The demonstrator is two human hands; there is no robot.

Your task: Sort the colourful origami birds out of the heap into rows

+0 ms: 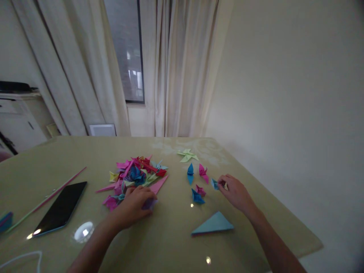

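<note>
My right hand [236, 193] pinches a small light-blue origami piece [214, 184] at the right of the table. My left hand [136, 206] curls over a purple folded paper [149, 204] at the near edge of a heap of colourful origami [136, 175]. The fingers hide part of that purple paper. Between my hands stand small paper cranes: a blue one [190, 173], a pink one [203, 172], and a blue one [198, 196] touching another pink one [200, 190]. A pale green folded piece [187, 155] lies behind them. Closer to me is a light-blue folded triangle [217, 223].
A black phone or tablet [61, 208] lies at the left, beside a long thin pink-and-green stick [48, 197]. A round clear object [83, 232] sits near it. The table [170, 246] runs along a white wall [298, 113] on the right; curtains [187, 68] hang behind.
</note>
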